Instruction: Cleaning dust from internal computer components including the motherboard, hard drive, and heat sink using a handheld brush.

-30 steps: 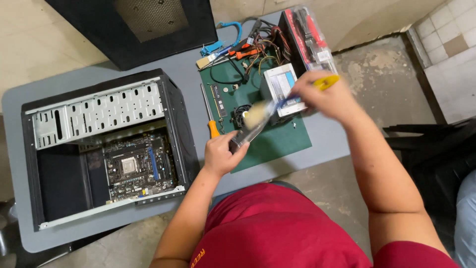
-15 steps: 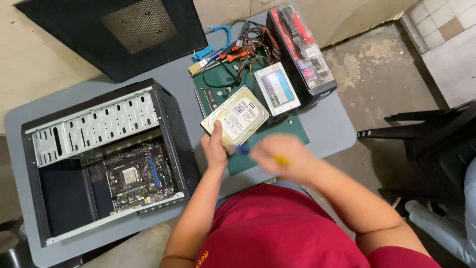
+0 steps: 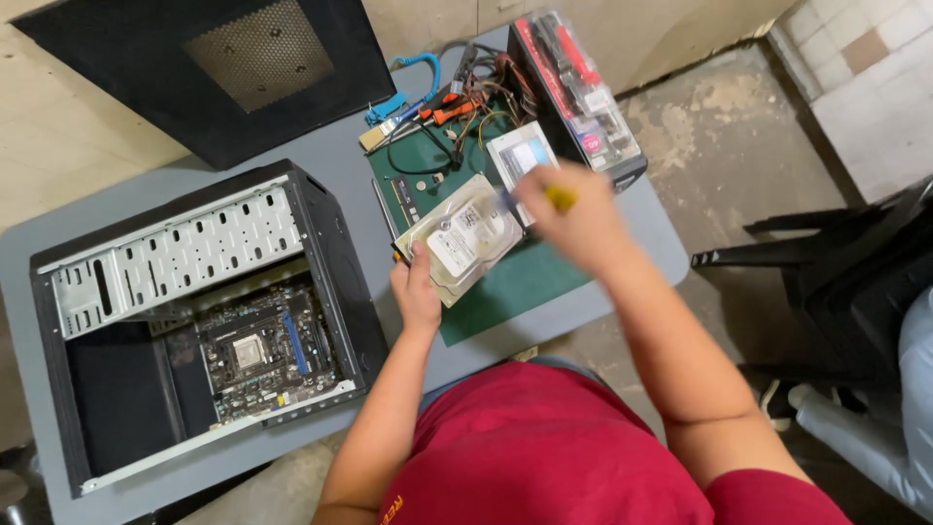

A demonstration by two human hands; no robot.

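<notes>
Since half a second ago, right hand (image 3: 583, 228) is swinging up, gripping yellow-handled tool (image 3: 556, 197) over hard drive (image 3: 465, 238), which left hand (image 3: 416, 292) is grasping steady above green mat (image 3: 515, 282).

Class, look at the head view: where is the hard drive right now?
The hard drive is held tilted in the left hand above the green mat, just right of the open computer case.

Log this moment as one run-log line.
left hand: holds hard drive | right hand: yellow-handled brush over drive | open computer case at left
</notes>
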